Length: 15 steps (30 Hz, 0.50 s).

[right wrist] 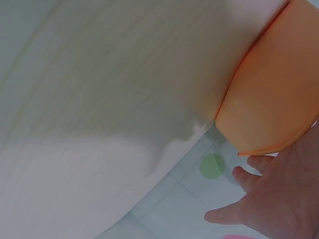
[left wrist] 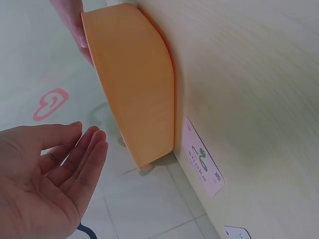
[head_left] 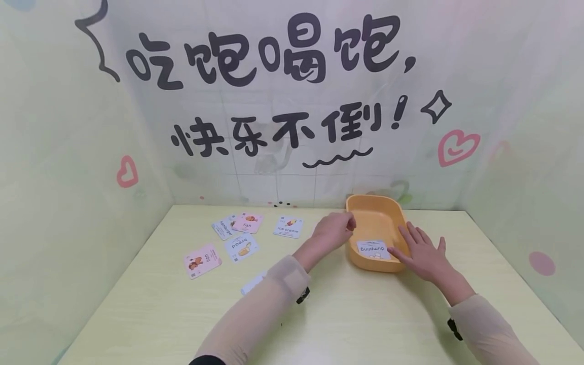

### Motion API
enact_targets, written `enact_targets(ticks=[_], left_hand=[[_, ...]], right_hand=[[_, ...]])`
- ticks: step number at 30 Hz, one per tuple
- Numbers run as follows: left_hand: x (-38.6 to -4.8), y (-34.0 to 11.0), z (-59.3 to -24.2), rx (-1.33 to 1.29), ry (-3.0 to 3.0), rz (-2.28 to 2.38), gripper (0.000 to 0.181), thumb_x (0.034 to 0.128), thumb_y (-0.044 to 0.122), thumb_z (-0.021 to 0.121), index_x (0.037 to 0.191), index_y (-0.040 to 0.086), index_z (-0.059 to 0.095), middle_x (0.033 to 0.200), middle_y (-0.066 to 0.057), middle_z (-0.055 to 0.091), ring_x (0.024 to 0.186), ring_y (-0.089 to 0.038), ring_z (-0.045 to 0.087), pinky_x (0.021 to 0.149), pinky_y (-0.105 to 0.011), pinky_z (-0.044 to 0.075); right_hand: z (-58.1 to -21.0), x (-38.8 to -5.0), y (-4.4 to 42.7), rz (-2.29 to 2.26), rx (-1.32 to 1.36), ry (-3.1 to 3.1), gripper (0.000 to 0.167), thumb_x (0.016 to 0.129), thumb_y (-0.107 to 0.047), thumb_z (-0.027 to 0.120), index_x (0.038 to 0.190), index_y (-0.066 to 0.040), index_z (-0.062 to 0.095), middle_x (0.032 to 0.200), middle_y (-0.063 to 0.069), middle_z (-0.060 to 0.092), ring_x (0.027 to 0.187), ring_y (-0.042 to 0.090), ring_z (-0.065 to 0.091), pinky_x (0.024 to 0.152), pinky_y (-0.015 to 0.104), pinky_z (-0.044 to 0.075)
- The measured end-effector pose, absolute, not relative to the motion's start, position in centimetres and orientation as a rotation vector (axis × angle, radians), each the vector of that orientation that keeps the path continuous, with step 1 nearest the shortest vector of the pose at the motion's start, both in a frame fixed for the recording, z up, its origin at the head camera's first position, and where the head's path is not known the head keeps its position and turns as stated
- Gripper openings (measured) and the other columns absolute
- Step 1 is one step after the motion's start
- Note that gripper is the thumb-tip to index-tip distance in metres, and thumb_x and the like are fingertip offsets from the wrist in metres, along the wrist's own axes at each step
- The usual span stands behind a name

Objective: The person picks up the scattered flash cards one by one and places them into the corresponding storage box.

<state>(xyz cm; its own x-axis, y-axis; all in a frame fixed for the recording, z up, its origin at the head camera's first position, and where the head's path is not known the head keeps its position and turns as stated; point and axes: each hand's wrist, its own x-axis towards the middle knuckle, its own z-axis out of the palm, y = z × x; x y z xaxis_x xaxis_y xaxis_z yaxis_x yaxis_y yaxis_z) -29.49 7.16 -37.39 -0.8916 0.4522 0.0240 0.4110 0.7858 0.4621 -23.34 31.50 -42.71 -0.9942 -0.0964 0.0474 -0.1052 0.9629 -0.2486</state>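
An orange tray (head_left: 375,265) stands toward the back right of the table, with a dumpling card (head_left: 373,248) lying upside down to me at its near end. Just off the tray's left rim, my left hand (head_left: 334,228) hovers with loosely bent fingers; in the left wrist view nothing is between them. My right hand (head_left: 428,258) is at the right rim, fingers spread and thumb reaching over the edge by the card. A pink snake card (left wrist: 202,157) lies beside the tray in the left wrist view; in the head view my left hand hides it.
To the left lie cards: lion (head_left: 203,261), bread (head_left: 241,247), hamburger (head_left: 222,228), fish (head_left: 248,223) and ice cream (head_left: 288,227). The fish card overlaps the hamburger card. My left sleeve partly covers another card (head_left: 251,284). A printed curtain (head_left: 255,187) hangs behind the table.
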Motion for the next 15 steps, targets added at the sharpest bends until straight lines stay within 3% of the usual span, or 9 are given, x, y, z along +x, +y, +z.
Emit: enact_targets(ticks=[8,15], left_hand=[[-29.2,4.9,-37.2,0.737,2.903,0.695,0.015,0.0938,0.016,0.069,0.108,0.016,0.068,0.103,0.003,0.07,0.084,-0.009,0.061,0.067,-0.018,0.051],[-28.8,2.7,-36.7,0.734,2.911,0.692,0.016,0.0933,0.015,0.069,0.109,0.016,0.068,0.106,0.002,0.072,0.09,-0.012,0.065,0.074,-0.021,0.054]], right_hand=[[-42.7,-23.3,31.5,0.401,0.164,-3.078,0.09,0.096,-0.063,0.047,0.157,-0.001,0.022,0.163,0.028,0.016,0.147,0.05,0.017,0.106,0.085,0.0],[-42.6,-23.3,31.5,0.402,0.165,-3.082,0.092,0.095,-0.065,0.046,0.157,-0.001,0.023,0.163,0.028,0.016,0.146,0.051,0.016,0.106,0.085,0.0]])
